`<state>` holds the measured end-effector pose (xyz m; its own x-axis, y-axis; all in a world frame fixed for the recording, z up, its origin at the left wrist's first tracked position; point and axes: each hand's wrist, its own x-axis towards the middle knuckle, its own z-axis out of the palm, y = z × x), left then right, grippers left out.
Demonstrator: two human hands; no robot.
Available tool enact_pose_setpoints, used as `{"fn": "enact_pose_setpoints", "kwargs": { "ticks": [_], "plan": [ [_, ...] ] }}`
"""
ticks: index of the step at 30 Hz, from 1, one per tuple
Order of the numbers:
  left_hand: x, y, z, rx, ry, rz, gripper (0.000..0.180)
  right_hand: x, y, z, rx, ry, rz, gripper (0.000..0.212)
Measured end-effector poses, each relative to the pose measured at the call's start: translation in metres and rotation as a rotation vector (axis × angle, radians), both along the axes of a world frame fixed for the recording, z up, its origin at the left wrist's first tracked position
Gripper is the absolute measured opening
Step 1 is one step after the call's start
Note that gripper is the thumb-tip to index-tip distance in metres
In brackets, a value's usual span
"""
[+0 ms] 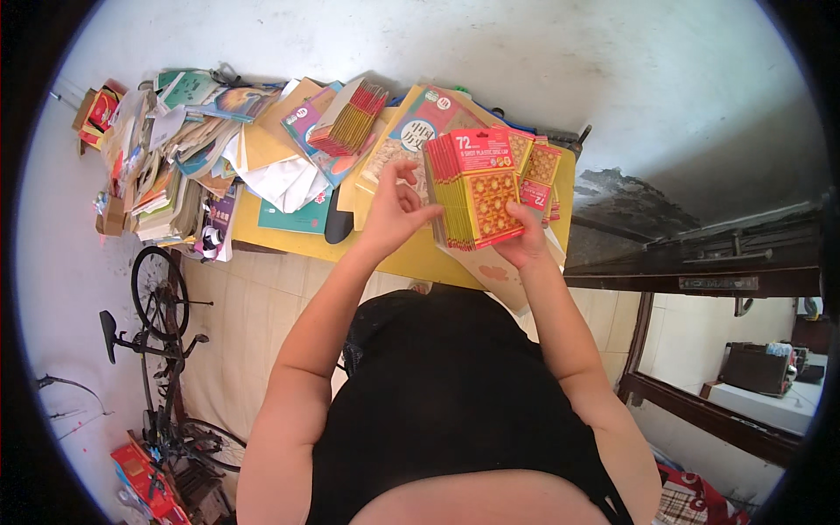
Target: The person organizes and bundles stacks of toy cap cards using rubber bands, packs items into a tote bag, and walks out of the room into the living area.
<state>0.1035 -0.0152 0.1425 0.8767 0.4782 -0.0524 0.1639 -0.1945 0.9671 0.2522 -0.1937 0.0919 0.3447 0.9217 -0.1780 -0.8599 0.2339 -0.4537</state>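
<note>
A thick stack of red and yellow carded packs is held up over the table, its top card printed with rows of round orange shapes. My right hand grips its lower right corner, thumb on the front and fingers hidden behind. My left hand is at the stack's left side, its fingers apart and slightly curled. The left thumb tip comes up to the card edges; whether it touches them I cannot tell. More such packs lie on the table behind the held stack, partly covered by it.
On the yellow table lie a book, another stack of packs, and loose white papers. Piled books and papers crowd the left end. A bicycle stands at the left, and a dark-framed door is at the right.
</note>
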Motion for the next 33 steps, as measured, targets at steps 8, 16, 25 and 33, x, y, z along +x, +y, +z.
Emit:
{"fn": "enact_pose_setpoints", "kwargs": {
  "ticks": [8, 16, 25, 33],
  "plan": [
    [-0.023, 0.031, -0.056, 0.153, -0.035, 0.123, 0.067, 0.003, 0.007, -0.023, -0.324, -0.543, 0.094, 0.069],
    [-0.058, 0.030, -0.057, -0.460, 0.175, -0.095, 0.112, -0.036, 0.044, -0.014, -0.393, -1.869, 0.301, 0.102],
    [-0.083, 0.023, -0.109, 0.482, 0.156, 0.022, 0.118, -0.048, 0.036, -0.048, -0.370, -1.967, 0.081, 0.120],
    [-0.078, 0.014, -0.136, 0.923, 0.234, -0.046, 0.088, -0.053, 0.021, -0.084, -0.306, -1.849, 0.153, 0.109]
  ]
}}
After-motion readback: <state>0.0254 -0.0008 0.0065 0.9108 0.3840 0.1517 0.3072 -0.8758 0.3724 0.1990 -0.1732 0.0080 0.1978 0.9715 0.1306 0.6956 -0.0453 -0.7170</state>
